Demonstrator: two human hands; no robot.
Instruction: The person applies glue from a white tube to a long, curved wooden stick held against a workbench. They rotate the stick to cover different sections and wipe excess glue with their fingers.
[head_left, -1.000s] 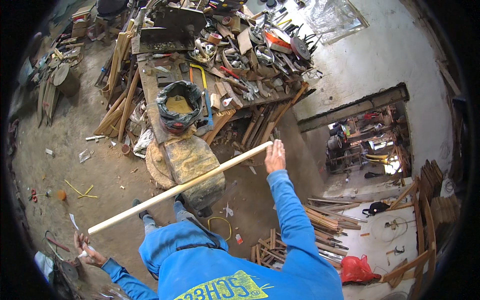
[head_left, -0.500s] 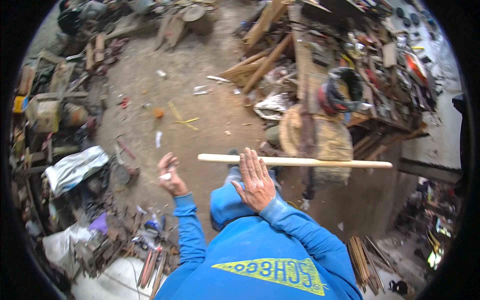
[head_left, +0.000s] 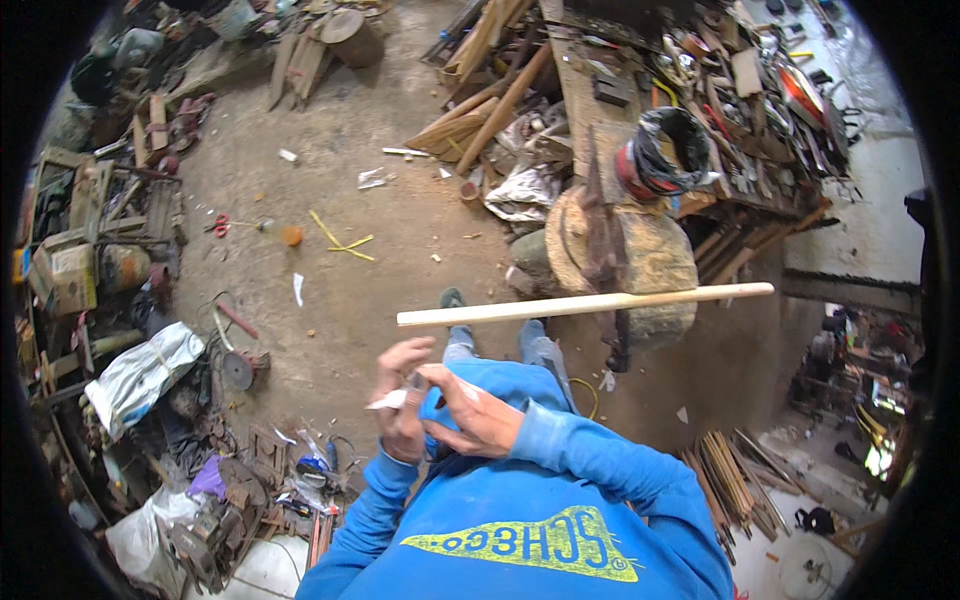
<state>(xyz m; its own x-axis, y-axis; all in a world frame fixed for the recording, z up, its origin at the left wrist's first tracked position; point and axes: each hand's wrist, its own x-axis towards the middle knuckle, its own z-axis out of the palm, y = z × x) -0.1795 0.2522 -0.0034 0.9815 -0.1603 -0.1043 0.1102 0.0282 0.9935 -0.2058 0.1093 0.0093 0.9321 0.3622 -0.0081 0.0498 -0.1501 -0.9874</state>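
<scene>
In front of my body, both hands are together. My left hand (head_left: 400, 415) is closed on a small folded piece of paper (head_left: 387, 400), white on one side, with a darker grey-brown part showing between the fingers. My right hand (head_left: 478, 412) meets it from the right, its fingertips pinching at the darker part; blur hides the exact grip. Beyond them a long pale wooden stick (head_left: 520, 311), untouched by either hand, lies across a thick log (head_left: 655, 255). Its left end sticks out over the floor near my feet.
A black-lined bucket (head_left: 660, 150) stands behind the log, beside a bench heaped with tools and wood scraps (head_left: 740, 110). Boards (head_left: 490, 120) lean at the far middle. Clutter and a white sack (head_left: 150, 370) line the left. Yellow strips (head_left: 340, 238) lie on the floor.
My right hand has left the stick and moved left to my left hand. My left hand has come inward with the paper. The stick now tilts slightly, right end farther away.
</scene>
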